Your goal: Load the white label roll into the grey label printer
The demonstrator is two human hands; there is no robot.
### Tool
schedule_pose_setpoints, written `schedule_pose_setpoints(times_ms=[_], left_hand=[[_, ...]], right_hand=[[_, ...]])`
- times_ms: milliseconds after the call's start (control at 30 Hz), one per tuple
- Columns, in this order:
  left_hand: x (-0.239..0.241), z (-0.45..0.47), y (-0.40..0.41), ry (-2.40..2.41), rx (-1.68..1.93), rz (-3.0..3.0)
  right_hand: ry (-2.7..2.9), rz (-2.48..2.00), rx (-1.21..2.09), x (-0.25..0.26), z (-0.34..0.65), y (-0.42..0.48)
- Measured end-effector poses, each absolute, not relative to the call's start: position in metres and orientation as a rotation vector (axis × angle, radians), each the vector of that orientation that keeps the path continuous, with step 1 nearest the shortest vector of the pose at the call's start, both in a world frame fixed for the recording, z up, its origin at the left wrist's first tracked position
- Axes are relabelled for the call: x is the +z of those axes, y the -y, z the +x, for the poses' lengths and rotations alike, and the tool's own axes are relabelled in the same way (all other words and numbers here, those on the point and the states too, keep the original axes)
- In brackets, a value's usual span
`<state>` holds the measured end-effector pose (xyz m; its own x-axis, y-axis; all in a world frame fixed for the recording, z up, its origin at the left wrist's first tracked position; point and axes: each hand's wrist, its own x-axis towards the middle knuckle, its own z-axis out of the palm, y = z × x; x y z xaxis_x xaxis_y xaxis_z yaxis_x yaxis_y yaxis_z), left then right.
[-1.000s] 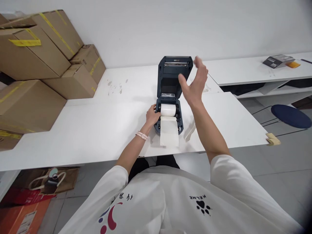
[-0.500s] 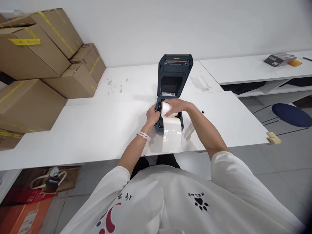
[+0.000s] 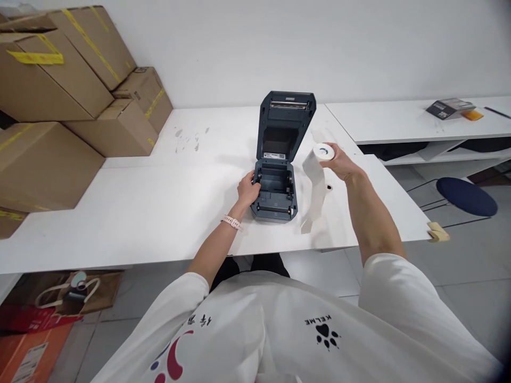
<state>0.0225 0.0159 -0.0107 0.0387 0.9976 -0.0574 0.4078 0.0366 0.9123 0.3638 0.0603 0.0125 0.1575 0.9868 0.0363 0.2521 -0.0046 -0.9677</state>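
A dark blue-grey label printer stands on the white table with its lid raised, its roll compartment bare inside. My left hand grips the printer's left side, thumb over the rim. To the right of the printer, my right hand is closed around a roll of white labels, held up off the table with its core facing me. A loose strip of labels trails from the roll down toward the table's front edge.
Cardboard boxes are piled on the table's left. At the right, a black-and-grey box and an orange item lie on a second table. A blue stool stands beyond the table corner, which has a tan guard.
My right hand has lifted the label roll out of the printer and carried it to the right, the strip coming along. My left hand stays on the printer's left side.
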Motion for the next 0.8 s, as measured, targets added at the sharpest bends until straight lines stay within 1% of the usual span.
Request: schedule_pose_setpoints(times_ms=[133,233,433,567,667,800], left_hand=[[-0.011,0.022,-0.016,-1.495,0.912,1.485],[-0.010,0.022,-0.015,-1.500,0.898,1.473],[-0.009,0.022,-0.014,-1.503,0.907,1.473],[-0.012,0.022,-0.015,-1.497,0.910,1.470],[-0.014,0.022,-0.016,-1.484,0.926,1.465],[-0.016,0.022,-0.018,-1.486,0.932,1.461]], right_hand=[[1.268,-1.610,0.927,-0.018,0.361,-0.065],[1.278,-1.635,0.963,-0.024,0.365,-0.055],[1.295,-1.419,1.079,-0.025,0.399,0.011],[1.405,-1.555,1.225,-0.029,0.389,0.050],[1.494,-1.509,1.217,-0.007,0.361,0.059],[1.788,-1.200,1.195,0.060,0.311,0.046]])
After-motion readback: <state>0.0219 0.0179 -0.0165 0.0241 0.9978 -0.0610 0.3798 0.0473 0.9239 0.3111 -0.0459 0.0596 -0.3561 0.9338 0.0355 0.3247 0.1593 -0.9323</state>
